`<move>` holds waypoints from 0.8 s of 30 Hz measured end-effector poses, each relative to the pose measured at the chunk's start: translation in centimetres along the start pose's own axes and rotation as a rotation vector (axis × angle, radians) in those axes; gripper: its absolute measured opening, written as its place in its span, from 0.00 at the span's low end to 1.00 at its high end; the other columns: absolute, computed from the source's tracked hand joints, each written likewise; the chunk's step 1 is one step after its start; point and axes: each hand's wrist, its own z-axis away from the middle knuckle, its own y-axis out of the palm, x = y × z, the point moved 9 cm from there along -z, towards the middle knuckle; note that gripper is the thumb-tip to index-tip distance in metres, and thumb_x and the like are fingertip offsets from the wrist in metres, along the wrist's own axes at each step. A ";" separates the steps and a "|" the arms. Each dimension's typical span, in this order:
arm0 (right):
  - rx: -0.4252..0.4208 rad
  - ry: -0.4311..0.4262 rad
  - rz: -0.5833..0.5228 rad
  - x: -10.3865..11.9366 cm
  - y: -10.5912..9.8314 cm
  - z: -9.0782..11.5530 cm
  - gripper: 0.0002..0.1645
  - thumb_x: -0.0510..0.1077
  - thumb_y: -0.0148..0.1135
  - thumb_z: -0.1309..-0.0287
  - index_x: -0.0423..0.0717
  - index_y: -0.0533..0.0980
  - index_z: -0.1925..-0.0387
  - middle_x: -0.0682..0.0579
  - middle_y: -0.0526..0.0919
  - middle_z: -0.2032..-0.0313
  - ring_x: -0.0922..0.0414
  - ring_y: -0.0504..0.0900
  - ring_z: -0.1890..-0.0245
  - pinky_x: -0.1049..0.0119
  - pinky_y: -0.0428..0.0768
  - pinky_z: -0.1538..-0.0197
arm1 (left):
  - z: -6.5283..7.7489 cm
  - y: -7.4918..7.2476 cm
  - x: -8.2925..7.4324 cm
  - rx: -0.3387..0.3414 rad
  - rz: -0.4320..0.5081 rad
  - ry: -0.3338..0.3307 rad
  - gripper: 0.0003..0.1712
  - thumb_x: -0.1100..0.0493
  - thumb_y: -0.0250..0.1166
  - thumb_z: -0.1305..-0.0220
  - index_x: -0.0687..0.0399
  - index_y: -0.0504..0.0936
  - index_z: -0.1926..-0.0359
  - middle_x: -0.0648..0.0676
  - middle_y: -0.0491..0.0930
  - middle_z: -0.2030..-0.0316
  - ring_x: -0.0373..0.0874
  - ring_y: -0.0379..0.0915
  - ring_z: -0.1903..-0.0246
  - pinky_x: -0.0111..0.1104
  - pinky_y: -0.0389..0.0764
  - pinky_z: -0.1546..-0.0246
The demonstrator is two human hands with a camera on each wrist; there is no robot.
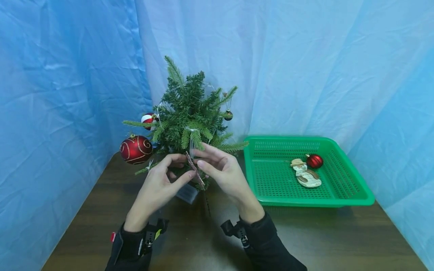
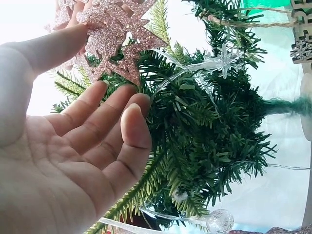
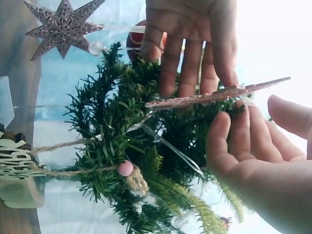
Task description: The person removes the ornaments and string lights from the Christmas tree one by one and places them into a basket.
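Note:
In the head view a glittery pink star ornament stands edge-on between my two hands, below a clear ribbon looped on a branch of the small Christmas tree. My left hand touches the star with its thumb, its fingers loosely bent beside it. The left wrist view shows the star's openwork face under that thumb. On the star's other side is my right hand, its fingers loosely bent near the star and ribbon. In the right wrist view its thumb stands apart from the star.
To the right, a green basket holds a snowman ornament and a red ball. A large red ball, a red-and-white ball and a dark ball hang on the tree. Blue curtains surround the wooden table.

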 end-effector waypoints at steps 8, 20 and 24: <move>-0.028 -0.032 -0.006 -0.1 0.2 -0.1 0.26 0.37 0.60 0.29 0.40 0.72 0.32 0.45 0.83 0.45 0.53 0.81 0.48 0.65 0.80 0.50 | 0.1 0.0 -0.6 -0.007 -0.023 0.060 0.30 0.46 0.72 0.35 0.52 0.77 0.37 0.51 0.80 0.48 0.45 0.76 0.50 0.41 0.81 0.56; -0.083 -0.007 -0.043 -0.2 -0.5 0.0 0.27 0.36 0.59 0.29 0.41 0.71 0.31 0.48 0.83 0.49 0.53 0.80 0.49 0.65 0.79 0.48 | 0.3 -0.7 -0.7 -0.019 0.058 0.137 0.17 0.56 0.70 0.33 0.52 0.84 0.45 0.46 0.83 0.56 0.40 0.78 0.58 0.36 0.81 0.58; -0.092 0.000 -0.059 -0.3 -0.7 -0.1 0.26 0.36 0.59 0.29 0.38 0.72 0.32 0.51 0.84 0.52 0.55 0.80 0.50 0.65 0.78 0.48 | 0.4 -1.0 -0.7 0.005 0.117 0.151 0.13 0.60 0.69 0.32 0.51 0.85 0.48 0.45 0.84 0.57 0.40 0.79 0.56 0.35 0.81 0.57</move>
